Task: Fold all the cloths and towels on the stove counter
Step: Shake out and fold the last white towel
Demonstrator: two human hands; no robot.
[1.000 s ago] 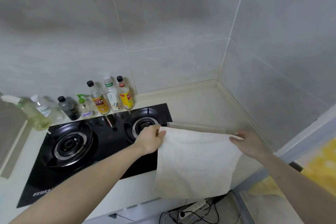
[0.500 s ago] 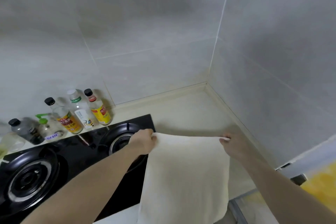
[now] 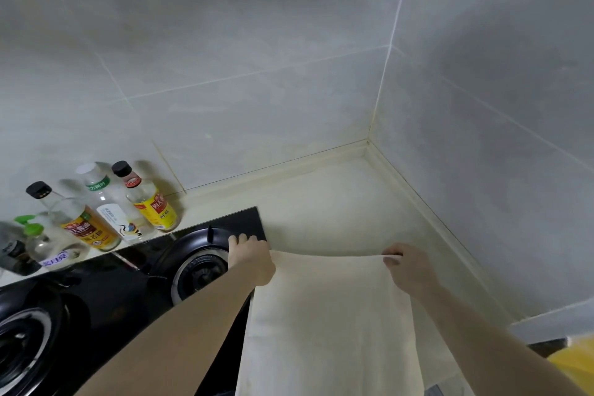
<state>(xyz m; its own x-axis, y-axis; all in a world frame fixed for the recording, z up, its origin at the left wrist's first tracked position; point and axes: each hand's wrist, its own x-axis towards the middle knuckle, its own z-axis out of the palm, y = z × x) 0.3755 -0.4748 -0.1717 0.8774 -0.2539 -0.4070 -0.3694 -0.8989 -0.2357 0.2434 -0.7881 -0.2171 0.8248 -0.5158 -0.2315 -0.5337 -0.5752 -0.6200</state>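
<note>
A cream cloth [image 3: 328, 325] is hanging flat in front of the person, stretched by its top edge between both hands and reaching down past the bottom of the view. The left hand [image 3: 252, 262] is gripping the cloth's upper left corner with curled fingers, over the right edge of the black stove [image 3: 106, 296]. The right hand [image 3: 408, 270] is pinching the upper right corner between thumb and fingers, above the pale surface [image 3: 337, 202] near the corner of the grey tiled wall [image 3: 257, 58]. The top edge is running nearly level between the two hands, and the cloth is covering the front part of the surface to the right of the stove. Behind the stove, along the wall, several bottles [image 3: 106, 212] are standing upright in a row, two with yellow labels. A yellow object [image 3: 575, 363] is showing at the lower right edge.
</note>
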